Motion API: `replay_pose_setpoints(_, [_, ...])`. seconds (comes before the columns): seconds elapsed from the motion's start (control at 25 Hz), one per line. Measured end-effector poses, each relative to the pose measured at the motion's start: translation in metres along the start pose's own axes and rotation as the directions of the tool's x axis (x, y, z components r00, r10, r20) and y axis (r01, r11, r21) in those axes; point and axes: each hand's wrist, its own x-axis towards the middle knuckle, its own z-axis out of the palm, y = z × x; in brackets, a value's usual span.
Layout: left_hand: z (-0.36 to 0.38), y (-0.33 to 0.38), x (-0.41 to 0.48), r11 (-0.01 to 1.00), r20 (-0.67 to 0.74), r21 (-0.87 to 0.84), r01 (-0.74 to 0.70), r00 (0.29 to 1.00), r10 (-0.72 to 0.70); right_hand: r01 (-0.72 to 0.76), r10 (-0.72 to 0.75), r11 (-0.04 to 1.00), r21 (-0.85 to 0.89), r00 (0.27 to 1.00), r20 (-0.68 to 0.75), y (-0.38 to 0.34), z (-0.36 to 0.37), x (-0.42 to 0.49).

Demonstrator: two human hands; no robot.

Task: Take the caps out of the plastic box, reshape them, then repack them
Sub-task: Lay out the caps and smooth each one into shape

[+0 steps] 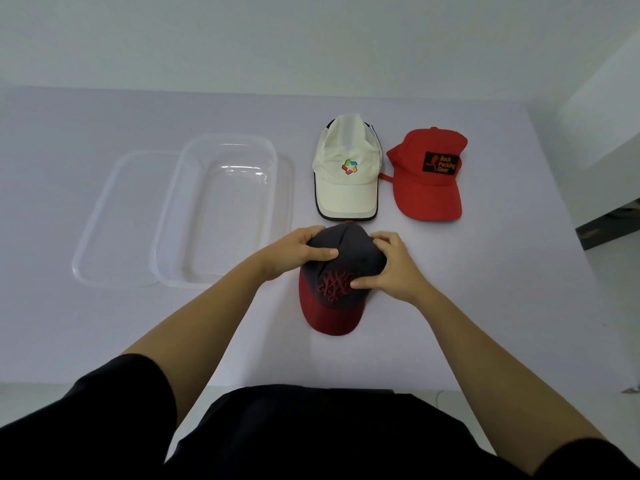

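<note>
A dark grey cap with a dark red brim (332,313) lies on the table in front of me, brim toward me. My left hand (294,252) grips the left side of its crown, thumb across the top. My right hand (391,265) grips the right side, thumb by the red embroidered logo. Behind it lie a white cap (346,192) with a coloured logo and a red cap (429,195) with a black patch. The clear plastic box (194,265) stands empty to the left.
The box sits on top of its clear lid (100,244), which sticks out to the left. The white table (104,323) ends at a near edge by my body and at a right edge close to the red cap.
</note>
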Motion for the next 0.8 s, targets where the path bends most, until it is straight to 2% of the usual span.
replay_pose_setpoints(0.12, [-0.002,0.005,0.002,1.000,-0.061,-0.004,0.010,0.998,-0.010,-0.069,0.041,0.972,0.223,0.991,0.128,-0.004,-0.007,0.007])
replay_pose_setpoints(0.24, [-0.010,0.005,0.005,0.999,-0.054,-0.024,0.041,0.998,-0.042,-0.118,0.050,0.959,0.258,0.965,0.256,-0.006,-0.012,0.014])
replay_pose_setpoints(0.36, [-0.017,0.001,0.014,0.994,-0.030,0.034,0.102,0.994,-0.101,-0.149,0.061,0.965,0.215,0.928,0.368,-0.007,-0.018,0.025])
replay_pose_setpoints(0.6, [-0.016,0.002,0.031,0.979,-0.204,0.111,0.173,0.968,-0.148,-0.228,0.191,0.963,0.141,0.954,0.232,0.001,-0.021,0.040])
replay_pose_setpoints(0.8, [-0.036,0.019,0.019,0.866,-0.325,0.455,0.209,0.944,-0.057,-0.263,0.252,0.958,0.118,0.963,0.098,0.014,-0.029,0.028])
